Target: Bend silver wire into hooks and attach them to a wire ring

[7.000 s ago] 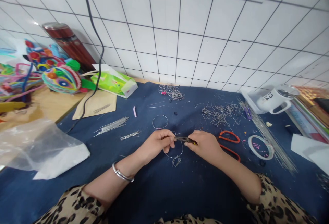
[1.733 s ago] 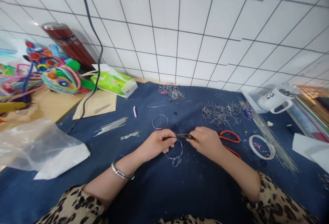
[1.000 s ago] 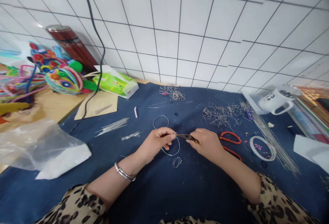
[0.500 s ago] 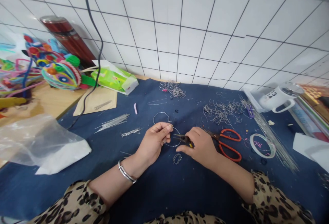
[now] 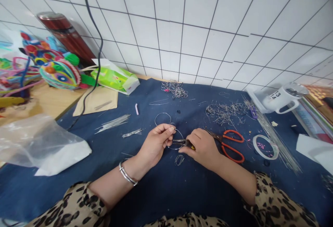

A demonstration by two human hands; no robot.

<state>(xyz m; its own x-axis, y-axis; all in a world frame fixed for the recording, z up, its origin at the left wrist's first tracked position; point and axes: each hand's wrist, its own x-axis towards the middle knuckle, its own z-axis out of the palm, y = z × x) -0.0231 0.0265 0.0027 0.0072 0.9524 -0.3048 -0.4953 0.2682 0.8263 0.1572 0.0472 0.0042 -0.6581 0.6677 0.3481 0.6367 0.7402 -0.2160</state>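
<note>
Head view: your blue-covered table [image 5: 145, 199] fills the foreground.
Right hand [image 5: 204, 149]: you grip the pliers [image 5: 184, 143].
Left hand [image 5: 156, 142]: you pinch the wire ring [image 5: 181, 134].
Scissors [image 5: 221, 138]: just beside your right hand.
Wire coil [image 5: 179, 160]: nearer you than the ring.

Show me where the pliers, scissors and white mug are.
Pliers [image 5: 184, 142], head view: metal near the joint.
Scissors [image 5: 220, 138], head view: dark metal beside the orange handles.
White mug [image 5: 283, 99], head view: its body.
</note>
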